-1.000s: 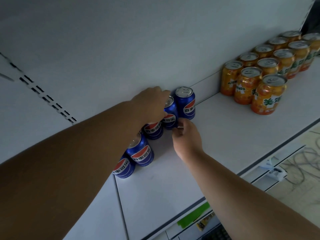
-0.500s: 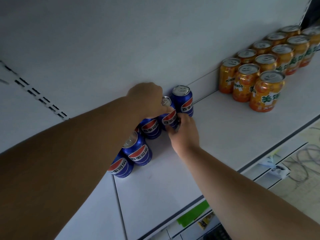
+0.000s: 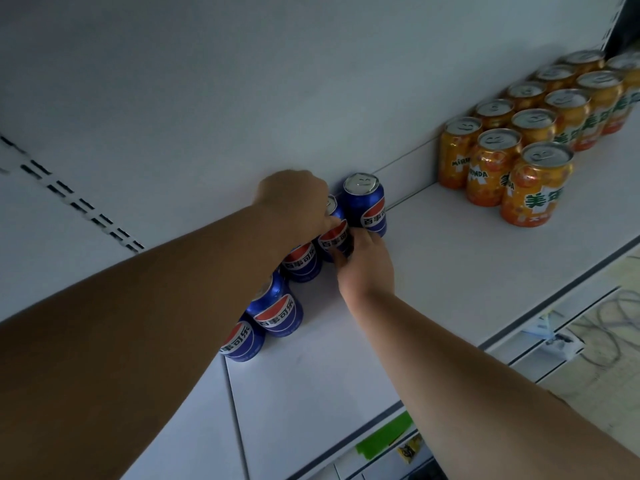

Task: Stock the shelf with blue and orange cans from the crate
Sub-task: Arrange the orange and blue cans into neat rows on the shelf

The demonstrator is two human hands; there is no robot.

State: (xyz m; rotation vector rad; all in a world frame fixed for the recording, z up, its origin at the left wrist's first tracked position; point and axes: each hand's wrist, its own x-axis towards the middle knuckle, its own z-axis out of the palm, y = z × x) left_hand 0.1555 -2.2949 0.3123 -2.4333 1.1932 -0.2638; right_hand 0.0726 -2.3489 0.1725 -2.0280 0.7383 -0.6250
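Observation:
A row of several blue cans runs along the back wall of the white shelf, from the far blue can down to the nearest blue can. My left hand wraps over the top of a blue can second from the far end. My right hand holds the same can low on its front, fingers against its side. Several orange cans stand in rows at the right of the shelf. The crate is out of view.
The shelf's back panel rises behind the cans, with slotted uprights at left. Below the shelf edge are a green label strip, a price-rail and cables on the floor.
My right hand moved forward from just in front of the cans onto the second blue can. My left hand stayed on top of it. The view shifted slightly.

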